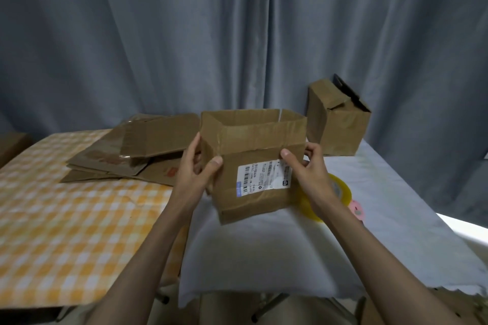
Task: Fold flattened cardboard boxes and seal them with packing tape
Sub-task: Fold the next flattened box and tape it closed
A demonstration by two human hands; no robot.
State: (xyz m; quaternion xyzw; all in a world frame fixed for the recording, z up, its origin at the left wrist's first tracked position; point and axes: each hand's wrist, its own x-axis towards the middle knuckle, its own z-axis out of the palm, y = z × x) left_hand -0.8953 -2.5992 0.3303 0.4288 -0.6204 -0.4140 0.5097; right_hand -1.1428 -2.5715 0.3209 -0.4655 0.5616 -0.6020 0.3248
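1. Two hands lift an opened cardboard box above the desk: the left hand grips its left vertical edge, and the right hand pinches its right edge beside the shipping label.
2. The box mouth faces up, flaps standing.
3. A tape roll lies just behind the right wrist.
4. Flattened boxes lie on the checked cloth to the left; a folded box stands at the far right edge.
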